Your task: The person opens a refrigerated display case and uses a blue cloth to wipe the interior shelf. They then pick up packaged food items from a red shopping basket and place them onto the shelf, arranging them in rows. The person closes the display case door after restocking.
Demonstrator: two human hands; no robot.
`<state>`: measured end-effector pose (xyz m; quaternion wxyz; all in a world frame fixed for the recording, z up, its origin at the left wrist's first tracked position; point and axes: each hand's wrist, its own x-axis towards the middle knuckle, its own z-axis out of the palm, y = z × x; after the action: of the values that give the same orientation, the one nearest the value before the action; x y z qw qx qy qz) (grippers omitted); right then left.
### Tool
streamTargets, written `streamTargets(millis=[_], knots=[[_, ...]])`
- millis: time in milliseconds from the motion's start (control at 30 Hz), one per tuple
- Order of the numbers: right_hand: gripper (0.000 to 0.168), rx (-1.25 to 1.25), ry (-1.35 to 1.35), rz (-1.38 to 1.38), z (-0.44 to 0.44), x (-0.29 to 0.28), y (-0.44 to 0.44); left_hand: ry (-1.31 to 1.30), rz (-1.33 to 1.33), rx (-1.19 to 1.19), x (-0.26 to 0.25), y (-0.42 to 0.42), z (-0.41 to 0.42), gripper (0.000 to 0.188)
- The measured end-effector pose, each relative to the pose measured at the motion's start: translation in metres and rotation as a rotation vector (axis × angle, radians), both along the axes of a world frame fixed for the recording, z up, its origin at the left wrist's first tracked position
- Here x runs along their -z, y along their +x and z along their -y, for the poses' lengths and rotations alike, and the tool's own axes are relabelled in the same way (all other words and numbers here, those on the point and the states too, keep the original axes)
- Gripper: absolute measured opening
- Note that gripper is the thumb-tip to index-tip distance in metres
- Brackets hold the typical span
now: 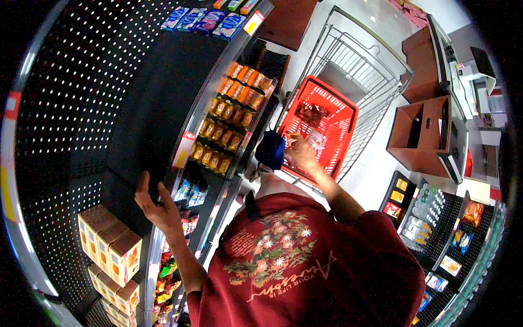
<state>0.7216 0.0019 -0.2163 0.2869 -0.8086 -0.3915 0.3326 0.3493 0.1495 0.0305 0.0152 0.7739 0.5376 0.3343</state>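
My left hand [160, 206] is held over the front edge of a black perforated shelf [135, 139], fingers spread and nothing in them. Over the near end of a red plastic shopping basket [347, 122] is my right hand [303, 156], its fingers at a small orange-and-white packet [291, 139]; whether they grip it is unclear. A clear-looking wrapped item [315, 139] lies beside the fingers. Deeper in the basket rests a dark brown-red packet [312, 114]. The basket sits in a metal shopping cart [374, 61]. Just left of my right hand hangs a dark blue pouch [270, 150].
Rows of gold-wrapped snacks [220, 131] fill the lower shelf at left. Tan cartons [110, 245] stand in stacks at the lower left, blue packs [200, 20] at the top. Brown counters [425, 135] and a rack with bottles [423, 212] flank the right side.
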Motion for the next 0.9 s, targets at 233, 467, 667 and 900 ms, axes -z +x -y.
streamTargets(millis=[233, 467, 667, 900], knots=[[0.078, -0.220, -0.125, 0.462, -0.024, 0.013, -0.074, -0.007, 0.006, -0.083, 0.001, -0.023, 0.017, 0.034], [0.064, -0.242, -0.134, 0.408, -0.027, 0.077, -0.075, 0.004, 0.026, -0.137, 0.009, -0.040, 0.030, 0.031], [0.067, -0.322, -0.211, 0.329, -0.028, 0.056, -0.067, 0.042, 0.022, -0.146, 0.016, -0.051, 0.032, 0.033], [0.037, 0.105, 0.219, -0.836, -0.035, 0.072, -0.051, -0.026, 0.102, -0.158, 0.009, -0.046, 0.028, 0.035]])
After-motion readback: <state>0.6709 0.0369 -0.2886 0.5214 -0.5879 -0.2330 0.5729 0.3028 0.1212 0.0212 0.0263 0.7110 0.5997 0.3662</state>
